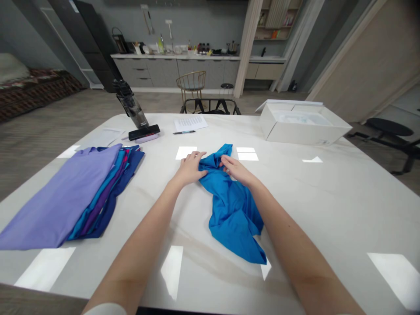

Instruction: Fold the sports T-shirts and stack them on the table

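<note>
A crumpled bright blue garment (229,210) lies bunched and twisted on the white table (311,210) in front of me. Its exact kind cannot be told from the folds. At the far end of the cloth, my left hand (192,168) rests against the left edge, thumb and fingers apart. Across from it, my right hand (236,168) has its fingertips pinched on a fold of the same cloth. To the left lies a stack of folded clothes, a lavender garment (68,192) on top and blue, purple and navy ones (113,205) beneath.
At the table's far right stands an open white box (298,127). A handheld vacuum (133,107), a black phone (144,132), a pen (184,132) and a printed sheet (193,122) lie towards the back left. Beyond the far edge are chairs (192,82) and a kitchen counter (177,57).
</note>
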`<state>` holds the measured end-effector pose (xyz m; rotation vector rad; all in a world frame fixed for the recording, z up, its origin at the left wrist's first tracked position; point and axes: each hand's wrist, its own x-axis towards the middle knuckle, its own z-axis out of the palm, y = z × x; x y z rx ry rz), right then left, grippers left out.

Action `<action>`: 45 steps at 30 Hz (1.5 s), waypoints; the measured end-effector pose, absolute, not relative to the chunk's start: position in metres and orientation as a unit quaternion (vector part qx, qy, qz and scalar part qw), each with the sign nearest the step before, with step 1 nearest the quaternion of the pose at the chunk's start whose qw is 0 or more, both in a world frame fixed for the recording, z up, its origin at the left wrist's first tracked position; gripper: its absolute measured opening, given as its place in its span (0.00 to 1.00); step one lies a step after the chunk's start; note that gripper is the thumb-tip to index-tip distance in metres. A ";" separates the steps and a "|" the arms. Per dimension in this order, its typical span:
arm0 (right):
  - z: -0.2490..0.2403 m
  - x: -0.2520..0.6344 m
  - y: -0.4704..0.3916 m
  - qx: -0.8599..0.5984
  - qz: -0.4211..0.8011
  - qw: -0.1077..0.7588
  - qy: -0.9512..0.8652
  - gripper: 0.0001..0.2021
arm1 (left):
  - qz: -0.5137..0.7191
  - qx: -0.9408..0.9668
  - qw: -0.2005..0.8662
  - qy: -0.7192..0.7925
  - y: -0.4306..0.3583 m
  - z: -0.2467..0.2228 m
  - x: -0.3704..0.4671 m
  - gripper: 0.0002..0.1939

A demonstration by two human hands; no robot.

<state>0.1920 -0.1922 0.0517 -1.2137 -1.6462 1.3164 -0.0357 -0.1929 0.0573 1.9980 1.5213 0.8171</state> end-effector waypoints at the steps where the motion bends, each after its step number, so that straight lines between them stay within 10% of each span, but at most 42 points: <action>1: 0.050 0.188 -0.193 -0.449 0.509 0.351 -0.645 0.15 | 0.251 0.773 0.205 0.545 -0.193 0.056 -0.035 0.24; 5: 0.037 0.194 -0.190 -0.499 0.477 0.334 -0.642 0.17 | 0.261 0.759 0.231 0.551 -0.180 0.044 -0.034 0.06; 10: 0.028 0.207 -0.187 -0.583 0.399 0.253 -0.661 0.18 | 0.492 0.472 0.373 0.630 -0.160 0.039 -0.058 0.11; 13: 0.033 0.196 -0.194 -0.501 0.456 0.224 -0.701 0.14 | 0.526 0.456 0.217 0.684 -0.165 0.047 -0.065 0.18; 16: 0.042 0.178 -0.203 -0.488 0.416 0.259 -0.722 0.12 | 0.417 0.626 0.119 0.648 -0.179 0.057 -0.053 0.21; 20: 0.054 0.165 -0.213 -0.489 0.378 0.315 -0.720 0.10 | 0.205 0.809 0.250 0.491 -0.190 0.063 -0.035 0.18; 27: 0.052 0.181 -0.201 -0.493 0.513 0.345 -0.612 0.16 | 0.163 0.843 0.262 0.441 -0.185 0.054 -0.042 0.08; 38: 0.038 0.196 -0.199 -0.580 0.295 0.145 -0.745 0.19 | 0.619 0.308 0.385 0.611 -0.159 0.066 -0.087 0.07; 45: 0.039 0.161 -0.181 -0.560 0.193 0.227 -0.773 0.12 | 0.473 0.507 0.059 0.718 -0.170 0.073 -0.114 0.12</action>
